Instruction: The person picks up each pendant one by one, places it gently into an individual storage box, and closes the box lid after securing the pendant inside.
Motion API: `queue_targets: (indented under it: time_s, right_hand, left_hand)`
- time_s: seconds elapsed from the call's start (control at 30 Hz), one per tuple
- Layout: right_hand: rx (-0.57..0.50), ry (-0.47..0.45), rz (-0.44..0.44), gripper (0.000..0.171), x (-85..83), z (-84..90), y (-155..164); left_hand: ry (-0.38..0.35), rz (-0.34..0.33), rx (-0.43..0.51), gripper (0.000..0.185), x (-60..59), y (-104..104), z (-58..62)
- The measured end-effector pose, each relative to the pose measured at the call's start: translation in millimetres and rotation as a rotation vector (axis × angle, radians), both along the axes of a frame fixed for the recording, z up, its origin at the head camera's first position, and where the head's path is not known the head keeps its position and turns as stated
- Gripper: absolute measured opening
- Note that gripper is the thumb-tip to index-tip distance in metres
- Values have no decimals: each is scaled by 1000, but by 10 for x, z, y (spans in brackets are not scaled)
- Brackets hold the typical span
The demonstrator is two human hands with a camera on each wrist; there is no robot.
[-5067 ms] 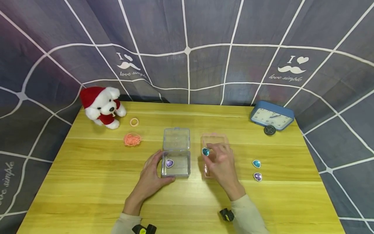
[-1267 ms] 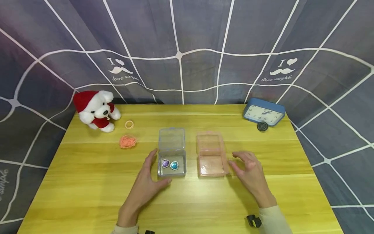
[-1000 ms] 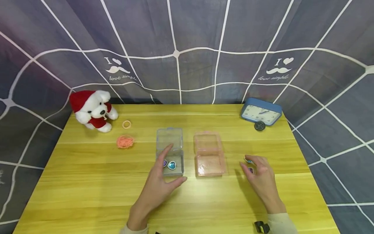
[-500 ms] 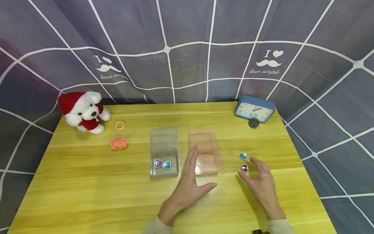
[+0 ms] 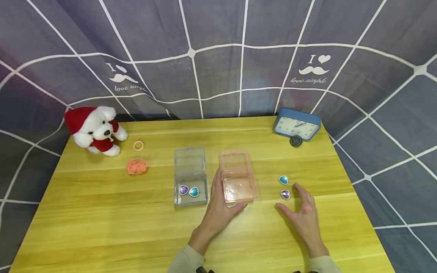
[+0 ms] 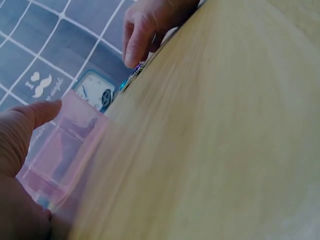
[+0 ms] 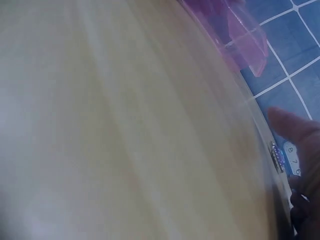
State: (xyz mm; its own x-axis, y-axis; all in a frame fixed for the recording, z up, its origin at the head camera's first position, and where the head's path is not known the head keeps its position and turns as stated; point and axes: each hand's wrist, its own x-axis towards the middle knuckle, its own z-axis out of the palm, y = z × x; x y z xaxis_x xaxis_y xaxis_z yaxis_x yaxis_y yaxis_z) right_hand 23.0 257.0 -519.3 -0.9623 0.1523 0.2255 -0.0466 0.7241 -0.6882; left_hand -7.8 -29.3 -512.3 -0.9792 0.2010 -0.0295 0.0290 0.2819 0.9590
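The person's left hand [image 5: 218, 210] is resting against the near left corner of the open pink box [image 5: 238, 188], thumb along its front edge and fingers lying straight up its left side, not closing round it. The right hand [image 5: 303, 216] is lying relaxed and spread on the yellow table [image 5: 102, 223], fingertips just beside the purple heart gem [image 5: 285, 194], with the blue heart gem [image 5: 283, 180] sitting just behind it. The clear box [image 5: 190, 187] to the left is holding two more gems.

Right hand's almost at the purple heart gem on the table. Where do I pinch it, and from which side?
Pinch the purple heart gem across its rimmed edges, coming from above: it lies flat, and the right hand sits just behind it.
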Motion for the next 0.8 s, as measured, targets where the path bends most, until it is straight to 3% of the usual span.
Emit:
queue_targets:
  time_s: [0.37, 0.8]
  right_hand:
    - [10, 87, -27, 74, -62, -58, -19]
    - [-11, 84, -111, 50, -87, -97, -30]
  left_hand:
    - [-13, 2, -40, 116, -4, -23, 1]
    - [-24, 13, -30, 109, -13, -48, -6]
